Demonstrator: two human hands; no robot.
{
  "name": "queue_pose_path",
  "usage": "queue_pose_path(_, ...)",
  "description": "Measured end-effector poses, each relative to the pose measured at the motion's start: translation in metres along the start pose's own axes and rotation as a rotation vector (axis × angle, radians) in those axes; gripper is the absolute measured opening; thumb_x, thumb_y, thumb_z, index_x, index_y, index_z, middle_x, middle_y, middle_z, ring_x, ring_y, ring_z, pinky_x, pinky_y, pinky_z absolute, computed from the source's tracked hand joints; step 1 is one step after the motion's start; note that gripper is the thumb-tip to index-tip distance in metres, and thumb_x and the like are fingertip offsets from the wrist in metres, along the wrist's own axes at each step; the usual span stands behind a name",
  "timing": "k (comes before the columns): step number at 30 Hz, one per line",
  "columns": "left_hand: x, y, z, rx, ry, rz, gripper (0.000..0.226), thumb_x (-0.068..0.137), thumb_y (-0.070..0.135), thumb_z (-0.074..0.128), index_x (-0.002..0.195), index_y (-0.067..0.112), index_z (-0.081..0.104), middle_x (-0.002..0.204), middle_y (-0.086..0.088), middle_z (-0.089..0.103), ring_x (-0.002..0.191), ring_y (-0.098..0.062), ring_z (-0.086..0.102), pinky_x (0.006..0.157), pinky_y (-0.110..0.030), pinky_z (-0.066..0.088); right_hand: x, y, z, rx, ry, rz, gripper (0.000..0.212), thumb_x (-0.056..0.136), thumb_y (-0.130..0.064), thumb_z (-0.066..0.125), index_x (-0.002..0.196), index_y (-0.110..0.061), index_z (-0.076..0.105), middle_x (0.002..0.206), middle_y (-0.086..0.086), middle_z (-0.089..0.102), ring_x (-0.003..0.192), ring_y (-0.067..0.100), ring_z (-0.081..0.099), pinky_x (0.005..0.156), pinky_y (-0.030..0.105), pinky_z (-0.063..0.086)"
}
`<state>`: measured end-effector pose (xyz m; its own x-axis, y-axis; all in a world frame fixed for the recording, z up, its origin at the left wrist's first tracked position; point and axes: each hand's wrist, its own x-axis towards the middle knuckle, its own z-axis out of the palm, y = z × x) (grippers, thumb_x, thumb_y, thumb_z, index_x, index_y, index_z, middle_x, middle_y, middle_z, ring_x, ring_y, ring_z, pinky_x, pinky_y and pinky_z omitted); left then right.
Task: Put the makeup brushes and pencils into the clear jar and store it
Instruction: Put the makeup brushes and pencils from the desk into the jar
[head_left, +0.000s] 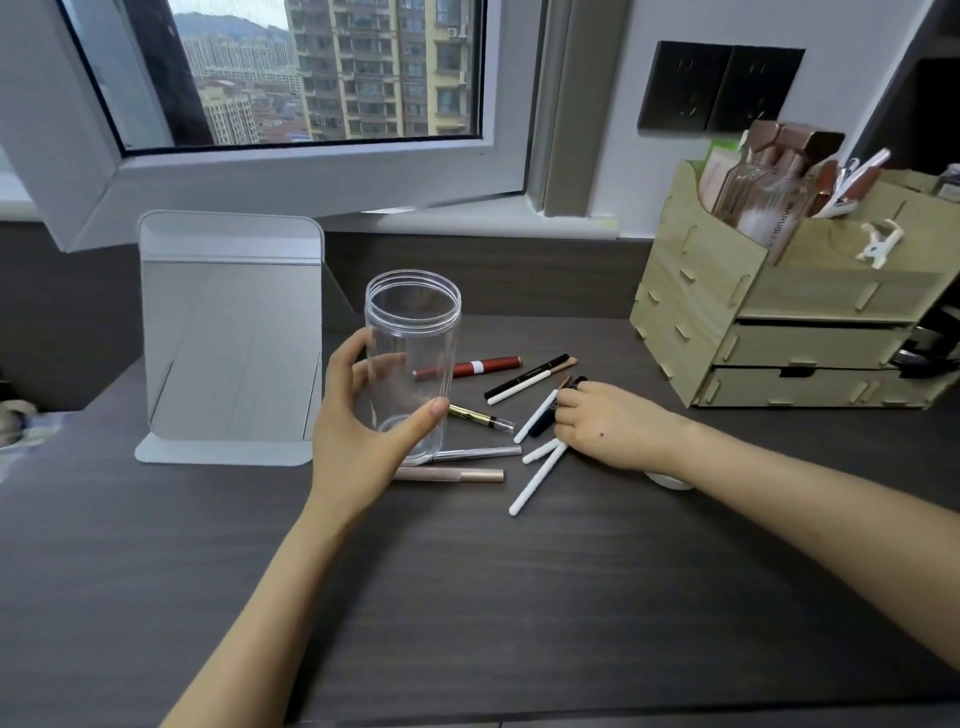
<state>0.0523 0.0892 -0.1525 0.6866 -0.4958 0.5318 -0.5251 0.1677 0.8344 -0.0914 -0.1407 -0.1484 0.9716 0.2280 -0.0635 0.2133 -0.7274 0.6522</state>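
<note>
At frame centre, left hand (363, 415) curled round clear jar (412, 364): thumb on near wall, fingers seen through plastic; jar upright, mouth open, empty. Right of centre, right hand (602, 421) lies on desk (467, 597), fingertips closed over dark pencil (545, 422) among white brushes (537, 475). Red tube (480, 368), black-and-white brush (524, 379), gold pen (480, 418), silver pencil (478, 453), pink pencil (452, 474) lie loose beside jar. Mirror (231, 338) left; wooden organizer (779, 312) upper right.
</note>
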Motion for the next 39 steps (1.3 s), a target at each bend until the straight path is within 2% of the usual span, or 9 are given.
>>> queue_pose_path(6, -0.001, 0.0, 0.002, -0.001, -0.023, 0.013, 0.08, 0.061, 0.041, 0.078, 0.13, 0.036, 0.039, 0.115, 0.017, 0.061, 0.116, -0.01, 0.053, 0.096, -0.032, 0.045, -0.01, -0.008, 0.008, 0.085, 0.115, 0.15, 0.039, 0.078, -0.011, 0.032, 0.078, -0.017, 0.071, 0.065, -0.005, 0.067, 0.066, 0.018, 0.06, 0.056, 0.024, 0.042)
queue_pose_path(11, 0.004, 0.004, 0.001, 0.078, -0.061, 0.089, 0.076, 0.06, 0.041, 0.078, 0.125, 0.047, 0.039, 0.115, 0.017, 0.059, 0.113, -0.011, 0.054, 0.095, -0.032, 0.044, -0.031, 0.005, -0.016, 0.148, 0.435, 0.432, 0.028, 0.082, 0.001, 0.041, 0.091, -0.006, 0.067, 0.075, 0.007, 0.068, 0.074, 0.026, 0.063, 0.102, 0.041, 0.03)
queue_pose_path(15, 0.016, 0.005, -0.003, 0.362, -0.061, 0.228, 0.08, 0.058, 0.042, 0.08, 0.128, 0.039, 0.041, 0.112, 0.025, 0.05, 0.105, -0.008, 0.05, 0.084, -0.02, 0.038, -0.062, 0.013, -0.059, 0.293, 0.567, 0.664, 0.026, 0.09, -0.02, 0.048, 0.107, -0.011, 0.066, 0.062, 0.007, 0.062, 0.055, 0.028, 0.057, 0.059, 0.033, 0.039)
queue_pose_path(18, 0.021, 0.003, -0.003, 0.519, -0.06, 0.371, 0.078, 0.06, 0.035, 0.084, 0.129, 0.022, 0.049, 0.111, 0.015, 0.052, 0.099, -0.012, 0.048, 0.082, -0.023, 0.035, -0.074, 0.012, -0.083, 0.259, 0.559, 0.746, 0.034, 0.093, -0.033, 0.042, 0.113, -0.019, 0.066, 0.058, 0.006, 0.059, 0.049, 0.028, 0.053, 0.046, 0.028, 0.034)
queue_pose_path(23, 0.018, 0.004, 0.016, 0.653, -0.116, 0.539, 0.072, 0.065, 0.04, 0.075, 0.128, 0.024, 0.045, 0.117, -0.003, 0.062, 0.102, -0.024, 0.053, 0.098, -0.048, 0.037, -0.042, -0.001, -0.085, 0.322, 0.482, 0.599, 0.037, 0.088, -0.025, 0.042, 0.114, -0.012, 0.065, 0.063, 0.009, 0.054, 0.053, 0.024, 0.047, 0.046, 0.027, 0.028)
queue_pose_path(27, 0.012, 0.001, 0.029, 0.676, -0.091, 0.519, 0.074, 0.063, 0.037, 0.075, 0.128, 0.026, 0.043, 0.116, -0.004, 0.063, 0.101, -0.028, 0.057, 0.101, -0.053, 0.034, -0.027, -0.01, -0.086, 0.816, 0.482, 0.623, 0.026, 0.088, -0.001, 0.044, 0.111, -0.006, 0.058, 0.086, 0.009, 0.06, 0.077, 0.02, 0.049, 0.069, 0.032, 0.043)
queue_pose_path(34, 0.0, -0.009, 0.046, 0.631, -0.036, 0.495, 0.063, 0.07, 0.044, 0.065, 0.126, 0.024, 0.046, 0.113, -0.004, 0.064, 0.1, -0.023, 0.054, 0.1, -0.056, 0.035, -0.029, -0.008, -0.087, 1.473, 0.668, 0.85, 0.006, 0.083, -0.021, 0.066, 0.085, -0.015, 0.067, 0.067, 0.007, 0.07, 0.059, 0.011, 0.06, 0.059, 0.024, 0.049)
queue_pose_path(37, -0.002, -0.016, 0.047, 0.652, -0.029, 0.518, 0.058, 0.074, 0.045, 0.064, 0.126, 0.023, 0.047, 0.113, -0.006, 0.064, 0.1, -0.025, 0.055, 0.102, -0.056, 0.032, -0.046, -0.011, -0.062, 1.271, 0.696, 0.996, 0.019, 0.092, -0.022, 0.054, 0.084, -0.016, 0.07, 0.071, 0.005, 0.07, 0.06, 0.013, 0.055, 0.058, 0.026, 0.045)
queue_pose_path(39, -0.002, -0.019, 0.048, 0.666, -0.028, 0.519, 0.058, 0.075, 0.045, 0.064, 0.126, 0.023, 0.048, 0.113, -0.006, 0.064, 0.1, -0.026, 0.056, 0.103, -0.055, 0.031, -0.059, -0.017, -0.036, 0.838, 0.29, 0.955, 0.019, 0.091, -0.024, 0.053, 0.092, -0.017, 0.071, 0.088, 0.003, 0.072, 0.08, 0.021, 0.058, 0.072, 0.034, 0.046)
